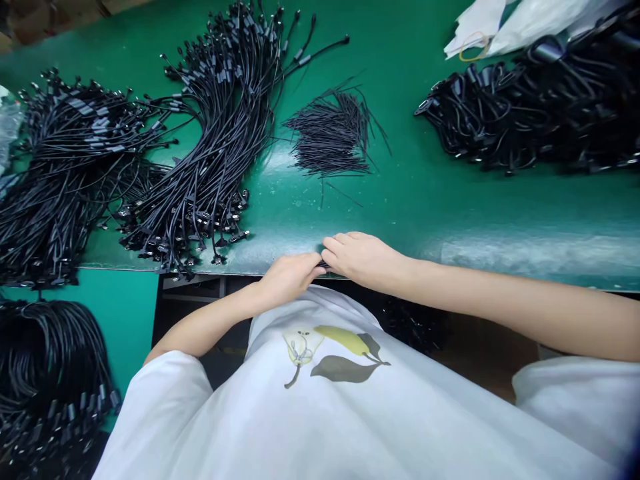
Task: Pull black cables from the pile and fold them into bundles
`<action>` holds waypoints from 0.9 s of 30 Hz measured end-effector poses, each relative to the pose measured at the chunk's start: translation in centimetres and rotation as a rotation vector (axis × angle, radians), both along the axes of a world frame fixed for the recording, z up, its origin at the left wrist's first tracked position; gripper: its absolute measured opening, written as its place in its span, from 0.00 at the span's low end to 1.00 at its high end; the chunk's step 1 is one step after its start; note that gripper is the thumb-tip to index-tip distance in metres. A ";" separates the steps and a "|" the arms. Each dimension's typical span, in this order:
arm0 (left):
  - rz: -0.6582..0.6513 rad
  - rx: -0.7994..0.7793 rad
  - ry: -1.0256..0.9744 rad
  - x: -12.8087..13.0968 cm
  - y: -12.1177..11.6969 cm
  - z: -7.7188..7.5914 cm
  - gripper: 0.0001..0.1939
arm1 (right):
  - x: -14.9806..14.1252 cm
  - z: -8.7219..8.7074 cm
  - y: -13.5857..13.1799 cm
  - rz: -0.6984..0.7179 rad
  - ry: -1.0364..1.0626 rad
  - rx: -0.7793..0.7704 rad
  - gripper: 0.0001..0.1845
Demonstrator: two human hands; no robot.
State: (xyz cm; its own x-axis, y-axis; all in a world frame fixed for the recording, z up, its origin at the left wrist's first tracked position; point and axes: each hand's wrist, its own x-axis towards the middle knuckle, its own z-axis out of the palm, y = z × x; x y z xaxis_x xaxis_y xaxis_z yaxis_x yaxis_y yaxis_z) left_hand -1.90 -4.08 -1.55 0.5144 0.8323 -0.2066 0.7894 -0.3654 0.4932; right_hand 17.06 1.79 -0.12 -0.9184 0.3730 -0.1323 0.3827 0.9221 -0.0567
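My left hand [291, 277] and my right hand [363, 259] meet at the front edge of the green table, close to my body. Both are closed, fingertips together. Between them shows a small stretch of black cable [324, 265]; the rest of it is hidden by my fingers. Beyond the hands lies a loose pile of thin black ties [333, 133], with a few strays in front of it. A large bundle of short black cables with connectors [215, 127] spreads to the left of that pile.
Another heap of black cables [60, 153] lies at the far left. Looped cables [55, 360] rest on a lower green surface. At the right is a pile of bundled cables [535, 107], with white plastic bags [535, 27] and a rubber band [474, 48] behind it on the green table [400, 200].
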 end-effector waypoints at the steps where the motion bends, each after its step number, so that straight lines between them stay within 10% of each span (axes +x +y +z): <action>1: -0.024 0.074 0.052 0.0 0.0 -0.3 0.13 | -0.2 0.3 0.1 -0.061 -0.039 -0.087 0.10; 7: -0.197 0.343 0.244 -0.3 0.3 -0.1 0.16 | 0.0 1.7 2.2 -0.090 -0.132 -0.897 0.18; 14: -0.103 -0.124 0.017 -0.7 1.3 1.2 0.13 | 0.1 -0.8 0.1 -0.053 -0.014 -0.089 0.11; 21: 0.015 -0.822 -0.590 -1.6 2.5 0.8 0.15 | 0.4 -0.7 0.6 0.126 0.187 0.106 0.15; 27: 0.075 -0.264 -0.144 -0.1 1.2 -0.1 0.13 | 0.8 -1.1 0.9 -0.001 0.098 -0.191 0.13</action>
